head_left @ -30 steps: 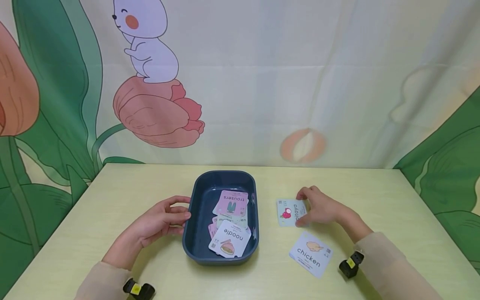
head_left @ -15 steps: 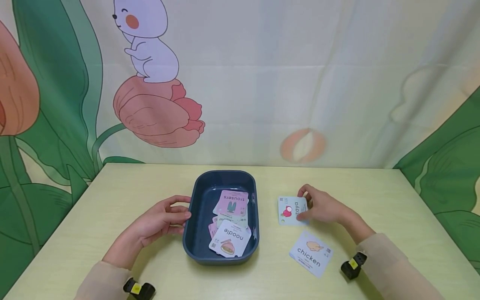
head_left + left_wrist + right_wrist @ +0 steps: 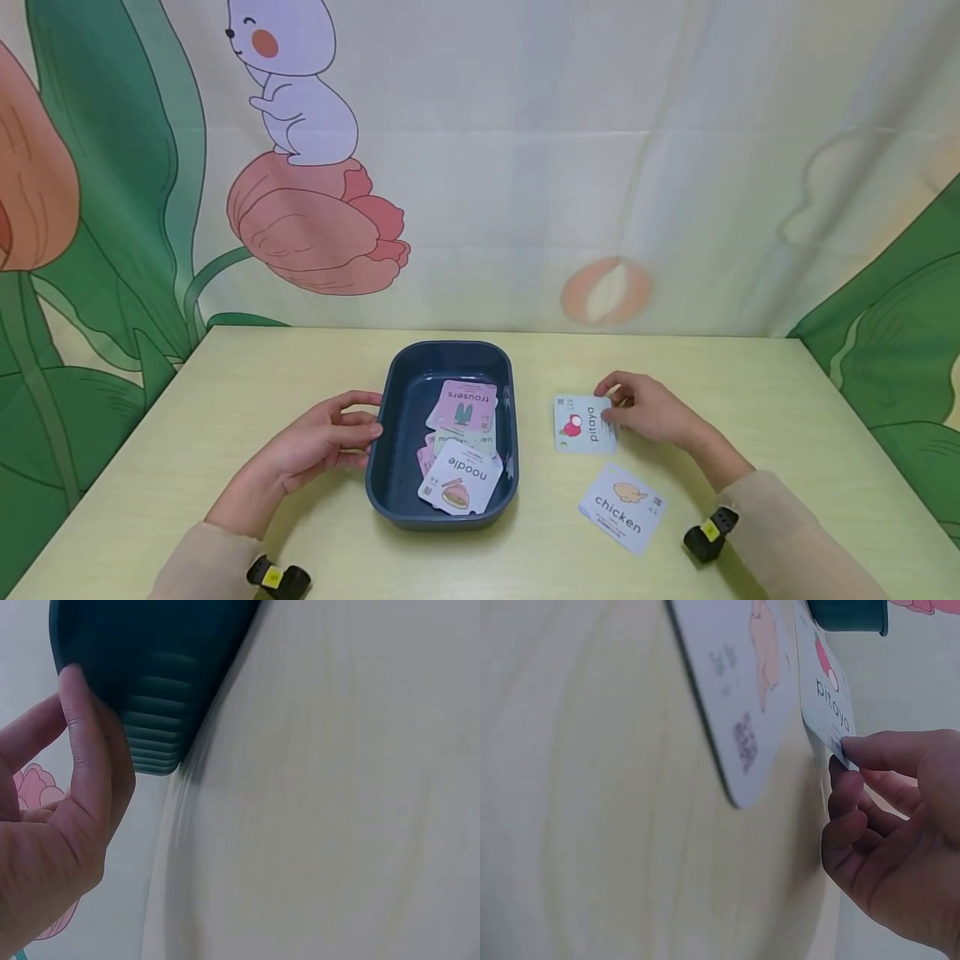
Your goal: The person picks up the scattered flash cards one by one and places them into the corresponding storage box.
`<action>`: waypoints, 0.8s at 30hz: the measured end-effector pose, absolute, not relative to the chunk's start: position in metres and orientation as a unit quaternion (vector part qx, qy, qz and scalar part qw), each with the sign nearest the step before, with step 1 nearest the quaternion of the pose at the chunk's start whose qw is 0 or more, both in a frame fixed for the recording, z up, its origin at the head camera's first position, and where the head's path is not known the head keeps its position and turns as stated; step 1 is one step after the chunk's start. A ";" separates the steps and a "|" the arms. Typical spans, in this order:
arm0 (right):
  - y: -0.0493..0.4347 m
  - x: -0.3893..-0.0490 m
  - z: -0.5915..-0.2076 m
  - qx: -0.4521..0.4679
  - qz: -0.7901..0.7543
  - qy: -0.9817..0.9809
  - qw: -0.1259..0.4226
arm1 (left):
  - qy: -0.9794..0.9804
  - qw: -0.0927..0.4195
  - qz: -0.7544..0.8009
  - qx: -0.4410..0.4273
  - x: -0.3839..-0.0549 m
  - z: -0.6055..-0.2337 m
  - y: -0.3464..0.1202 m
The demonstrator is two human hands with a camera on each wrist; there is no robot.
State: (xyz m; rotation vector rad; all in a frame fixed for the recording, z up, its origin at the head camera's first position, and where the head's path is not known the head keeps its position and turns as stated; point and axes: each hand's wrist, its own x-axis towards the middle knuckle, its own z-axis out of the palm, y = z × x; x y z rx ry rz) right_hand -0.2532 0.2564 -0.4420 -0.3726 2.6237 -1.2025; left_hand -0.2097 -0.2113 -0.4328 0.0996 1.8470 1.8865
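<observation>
My right hand (image 3: 648, 408) pinches the right edge of a pale blue picture card marked "pitaya" (image 3: 576, 429), with the thumb on top and fingers beneath. In the right wrist view, that edge of the pitaya card (image 3: 829, 697) is tilted up off the table. A white card marked "chicken" (image 3: 622, 508) lies flat just in front of it. On the other side, my left hand (image 3: 326, 437) rests its fingertips against the left wall of a dark blue tray (image 3: 377, 467); the left wrist view has a fingertip at the tray's rim (image 3: 67, 645).
Several cards lie loosely overlapped in the tray, with a "trousers" card (image 3: 467, 404) and a "noodle" card (image 3: 461, 479) on top. The pale wooden table (image 3: 787, 400) ends at a printed curtain (image 3: 480, 208) behind it.
The right thumb has shifted back toward the card's edge, uncovering the whole word "pitaya". The pitaya card has moved only slightly. The left hand and tray have stayed in place.
</observation>
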 end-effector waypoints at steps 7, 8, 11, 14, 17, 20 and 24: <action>0.259 -0.253 -0.436 -0.099 -0.466 0.871 0.123 | 0.675 0.246 0.695 0.038 -0.208 -0.430 -0.211; 0.259 -0.253 -0.436 -0.091 -0.472 0.868 0.124 | 0.675 0.245 0.695 0.040 -0.208 -0.430 -0.211; 0.260 -0.254 -0.435 -0.076 -0.492 0.858 0.123 | 0.675 0.246 0.694 0.042 -0.208 -0.431 -0.211; 0.259 -0.256 -0.434 -0.059 -0.516 0.846 0.120 | 0.675 0.246 0.695 0.037 -0.209 -0.431 -0.211; 0.258 -0.256 -0.433 -0.060 -0.539 0.832 0.115 | 0.674 0.246 0.695 0.037 -0.208 -0.431 -0.211; 0.256 -0.255 -0.429 -0.061 -0.563 0.817 0.110 | 0.672 0.246 0.697 0.042 -0.208 -0.431 -0.211; 0.250 -0.254 -0.423 -0.066 -0.581 0.805 0.101 | 0.671 0.243 0.699 0.043 -0.208 -0.432 -0.211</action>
